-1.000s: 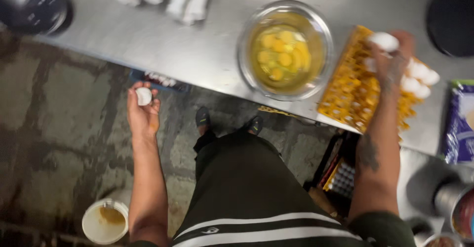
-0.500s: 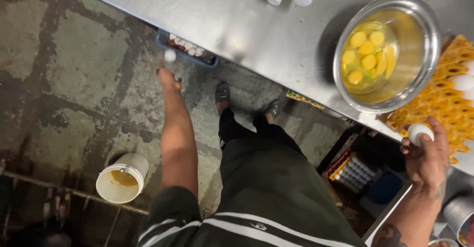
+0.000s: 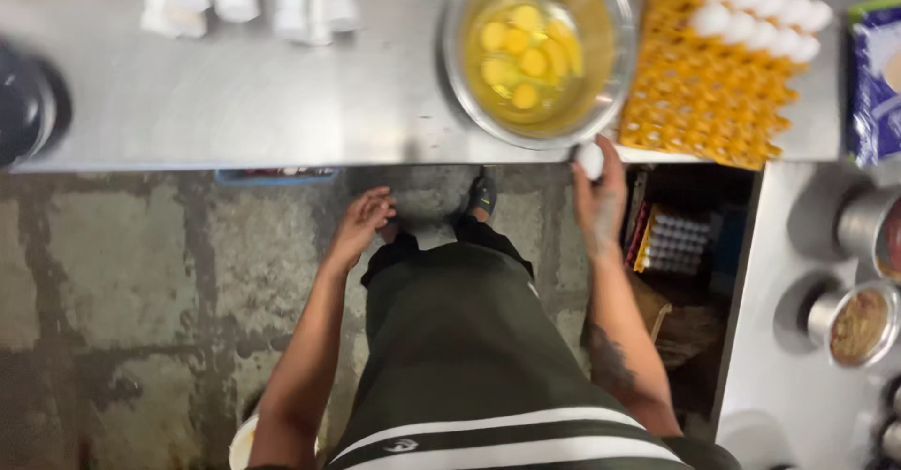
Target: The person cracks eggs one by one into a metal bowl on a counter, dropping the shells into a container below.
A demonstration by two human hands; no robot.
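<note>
- Steel bowl [image 3: 540,52] of raw yolks sits on the worktop [image 3: 282,104], its near rim close to the worktop's front edge.
- Right hand [image 3: 601,198], fingers closed around a white egg [image 3: 590,159], holds it just below the bowl's near rim.
- Left hand [image 3: 359,228] hangs empty, fingers loosely spread, well left of the bowl.
- Risk: a hard or off-centre crack could drop shell into the bowl, or spill egg onto the floor [image 3: 141,273].

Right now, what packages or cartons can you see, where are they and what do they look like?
Egg tray: on the steel counter right of the bowl, orange-yellow, one row of white eggs.
Bag: counter's far right edge, blue-purple, partly cut off.
Egg cartons: stacked below the counter by the right hand, pale eggs visible.
</note>
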